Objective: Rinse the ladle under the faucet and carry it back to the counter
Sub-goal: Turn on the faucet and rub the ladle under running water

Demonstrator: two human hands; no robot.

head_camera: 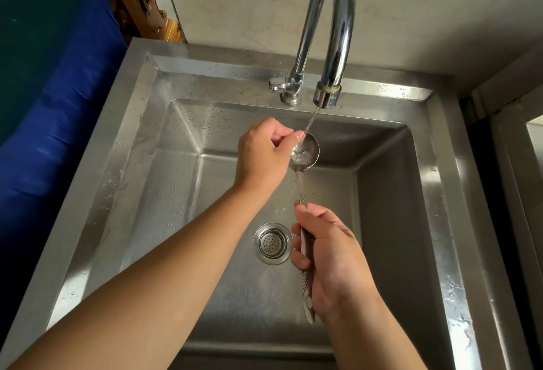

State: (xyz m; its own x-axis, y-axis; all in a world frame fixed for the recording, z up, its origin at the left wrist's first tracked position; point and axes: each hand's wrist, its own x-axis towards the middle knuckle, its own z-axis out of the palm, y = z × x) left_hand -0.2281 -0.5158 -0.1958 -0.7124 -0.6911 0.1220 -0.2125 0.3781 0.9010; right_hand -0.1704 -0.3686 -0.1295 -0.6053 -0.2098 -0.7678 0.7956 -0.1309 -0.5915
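Now ladle (305, 152) between both hands.

Both hands reach forward, left (261, 152) pinching, right (326, 255) fisted.

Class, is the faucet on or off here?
On: a thin stream runs from the faucet spout into the ladle bowl.
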